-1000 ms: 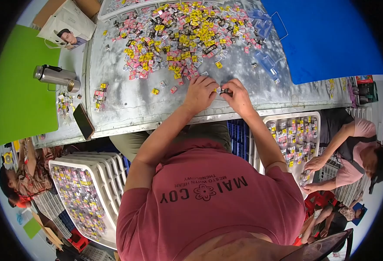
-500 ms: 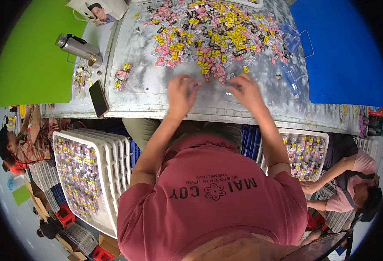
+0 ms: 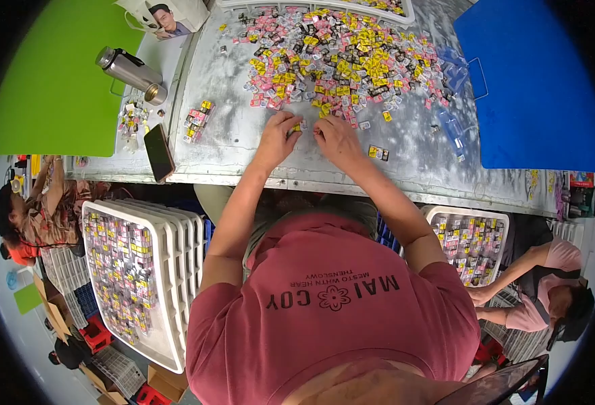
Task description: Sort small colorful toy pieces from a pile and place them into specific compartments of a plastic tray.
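Both hands now closing together vs 0.5 s ago: left hand [image 3: 278, 132] & right hand [image 3: 334, 137] fingers pinching small pieces [image 3: 297, 126] at pile [image 3: 338, 61] edge on surface [image 3: 243, 142].

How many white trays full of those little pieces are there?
3: a stacked one lower left, one lower right, and one at the table's far edge. Others may be hidden.

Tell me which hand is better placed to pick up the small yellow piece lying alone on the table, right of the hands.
Right. The right hand lies nearest the lone yellow piece, with bare table between them. The left hand would probably have to cross over the right one.
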A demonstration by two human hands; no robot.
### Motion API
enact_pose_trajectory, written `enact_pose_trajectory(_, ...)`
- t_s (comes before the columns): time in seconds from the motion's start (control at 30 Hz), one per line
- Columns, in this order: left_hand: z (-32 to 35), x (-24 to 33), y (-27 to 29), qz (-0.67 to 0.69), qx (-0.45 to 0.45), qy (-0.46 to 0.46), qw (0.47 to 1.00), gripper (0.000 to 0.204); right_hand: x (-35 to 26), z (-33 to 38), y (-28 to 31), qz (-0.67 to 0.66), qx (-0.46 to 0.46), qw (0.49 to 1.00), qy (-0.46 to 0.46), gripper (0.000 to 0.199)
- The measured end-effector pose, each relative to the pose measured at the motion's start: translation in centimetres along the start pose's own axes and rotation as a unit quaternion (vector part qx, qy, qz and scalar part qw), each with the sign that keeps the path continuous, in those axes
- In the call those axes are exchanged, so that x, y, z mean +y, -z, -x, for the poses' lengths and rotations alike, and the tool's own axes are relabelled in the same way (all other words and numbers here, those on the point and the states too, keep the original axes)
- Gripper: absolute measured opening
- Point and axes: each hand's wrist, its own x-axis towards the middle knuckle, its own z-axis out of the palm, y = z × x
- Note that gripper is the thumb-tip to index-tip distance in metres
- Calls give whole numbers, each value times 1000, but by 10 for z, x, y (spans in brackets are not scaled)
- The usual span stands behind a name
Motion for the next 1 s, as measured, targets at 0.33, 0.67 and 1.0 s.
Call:
enact_pose_trajectory(0.33, 21, 17, -5, 8, 12, -2, 1000, 42, 5, 0, 2, -51, -26, 997, 59, 9)
enact_pose_trajectory(0.67, 17, 27, -9, -13, 28, -7, 1000, 45, 39, -40, 21, 0, -5, 996, -90, 16)
enact_pose_trajectory(1.0, 25, 24, -10, -20, 64, 21, 998, 35, 46, -82, -2, 36, 39, 999, -15, 21)
